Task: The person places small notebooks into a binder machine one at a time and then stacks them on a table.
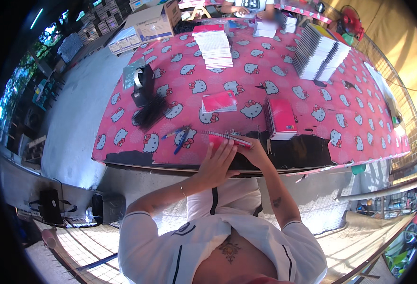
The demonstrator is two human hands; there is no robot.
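Observation:
A red spiral notebook (215, 139) is tilted up at the table's near edge, its wire binding along the top. My left hand (219, 160) lies over its cover with the fingers stretched across it. At its right end my right hand (253, 152) grips the notebook, the fingers partly hidden behind it. Just beyond my hands lies a small pile of pink-red notebooks (219, 101). A neat stack of red notebooks (281, 116) sits to the right. Blue pens (182, 140) rest on the tablecloth to the left.
Black binding coils (150, 113) lie beside a black holder (143, 85) at the left. Tall notebook stacks (213, 49) (310, 53) stand farther back. A cardboard box (156, 22) is at the far left corner. Another person (253, 5) works across the pink table (246, 47).

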